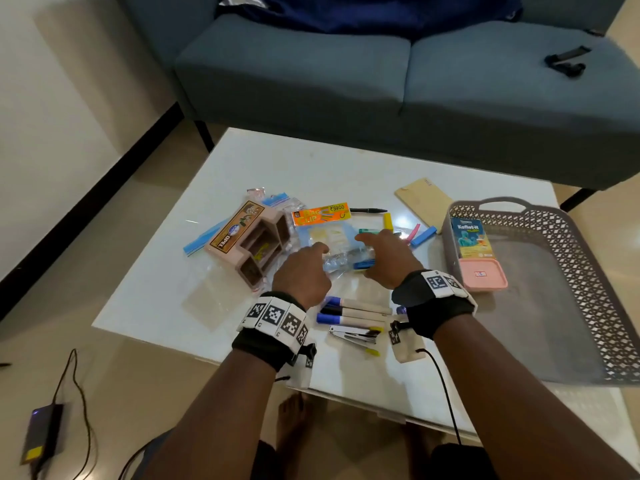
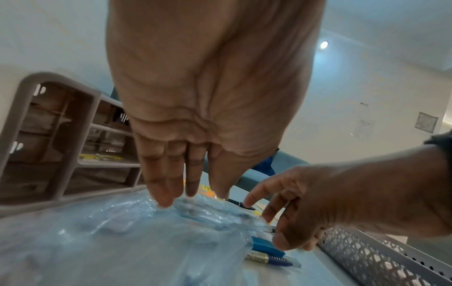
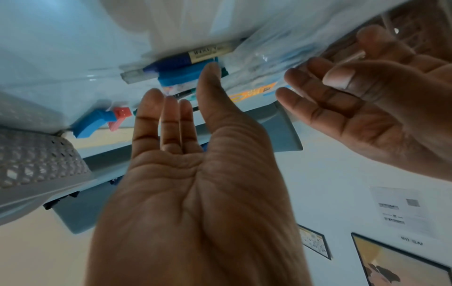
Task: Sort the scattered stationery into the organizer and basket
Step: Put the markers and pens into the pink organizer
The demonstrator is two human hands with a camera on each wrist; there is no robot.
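Both hands hover over a crumpled clear plastic bag (image 1: 341, 259) at the table's middle. My left hand (image 1: 306, 266) has straight fingers (image 2: 164, 199) whose tips touch the bag (image 2: 137, 228). My right hand (image 1: 382, 252) is spread, its thumb (image 3: 210, 81) against a blue clip (image 3: 181, 76) at the bag's right edge. A beige organizer (image 1: 249, 242) lies on its side just left of the left hand. The grey lattice basket (image 1: 568, 258) stands to the right. Several blue-capped markers (image 1: 353, 310) and a stapler (image 1: 353, 336) lie between my wrists.
An orange clip pack (image 1: 320, 213), a black pen (image 1: 367, 210), yellow (image 1: 388, 221), pink and blue clips (image 1: 420, 234) and a tan envelope (image 1: 424, 202) lie beyond the hands. The basket holds a medicine box (image 1: 469, 237) and a pink box (image 1: 483, 276). A sofa (image 1: 311, 71) stands behind the table.
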